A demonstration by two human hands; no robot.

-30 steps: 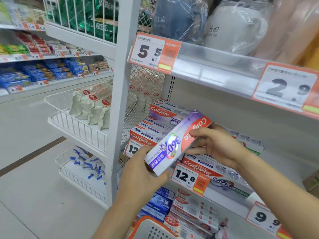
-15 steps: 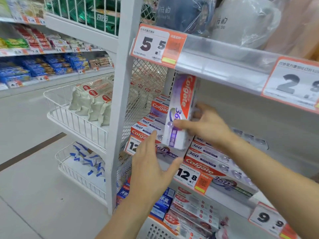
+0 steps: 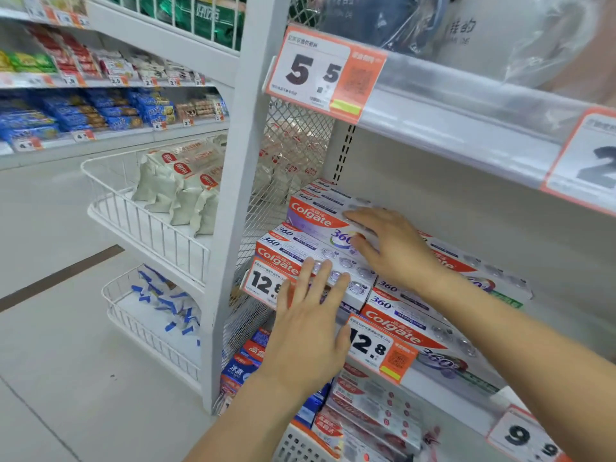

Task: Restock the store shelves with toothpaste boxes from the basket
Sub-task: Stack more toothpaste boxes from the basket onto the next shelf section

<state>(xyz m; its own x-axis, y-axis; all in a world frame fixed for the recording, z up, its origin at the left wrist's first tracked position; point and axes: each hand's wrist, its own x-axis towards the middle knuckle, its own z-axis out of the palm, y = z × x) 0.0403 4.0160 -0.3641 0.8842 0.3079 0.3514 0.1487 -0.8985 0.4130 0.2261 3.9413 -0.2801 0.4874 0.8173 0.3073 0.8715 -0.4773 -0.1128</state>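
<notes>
Purple Colgate 360 box [image 3: 320, 225] now lying atop the far-left stack on the shelf [image 3: 443, 391]. Right hand [image 3: 396, 248] flat on it, left hand [image 3: 310, 331] spread just beside, fingers released. More boxes waiting in the basket [image 3: 300, 445] below.

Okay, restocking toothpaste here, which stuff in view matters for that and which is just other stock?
Part of the job:
top Colgate box, under the right hand
left hand
stacked Colgate boxes
basket
12.8 price tag

Just other stock:
white bags in the wire bin
blue snack packs
wrapped mugs
</notes>
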